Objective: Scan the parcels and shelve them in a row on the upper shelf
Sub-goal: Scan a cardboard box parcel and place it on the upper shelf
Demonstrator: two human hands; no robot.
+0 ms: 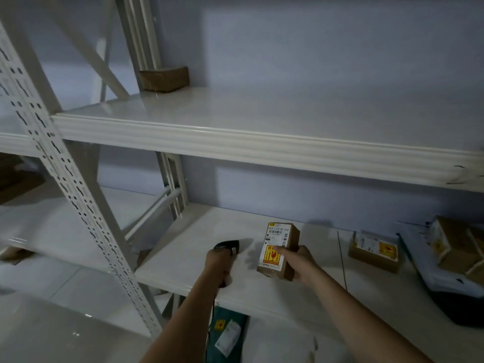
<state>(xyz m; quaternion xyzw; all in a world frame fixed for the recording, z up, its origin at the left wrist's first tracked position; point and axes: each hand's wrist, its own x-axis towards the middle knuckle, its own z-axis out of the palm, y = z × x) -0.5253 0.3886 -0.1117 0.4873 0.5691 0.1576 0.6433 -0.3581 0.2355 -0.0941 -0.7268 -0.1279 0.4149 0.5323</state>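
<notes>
A person's right hand (301,260) grips a labelled parcel (279,248) at lower centre; the left hand (218,260) closes on a scanner (229,247). One box (165,78) sits on the upper shelf (262,142), upper left; more parcels (374,251) wait lower right.

— What of the person shows in the head view?

— Two forearms, entering from the bottom edge, each ending in a hand: the left hand (218,263) and the right hand (301,260).

— Anything worn?

— Both forearms are bare for as far as the frame shows them. No sleeve edge comes into view, and no glove covers either hand.

— Shape?

— Slim forearms, narrowing toward the wrists. The light is dim and bluish, so fine detail on the knuckles and nails cannot be made out. On the right hand, the thumb shows as a short, rounded shape.

— The rest of the body?

— Out of frame; only arms and hands are visible.
</notes>
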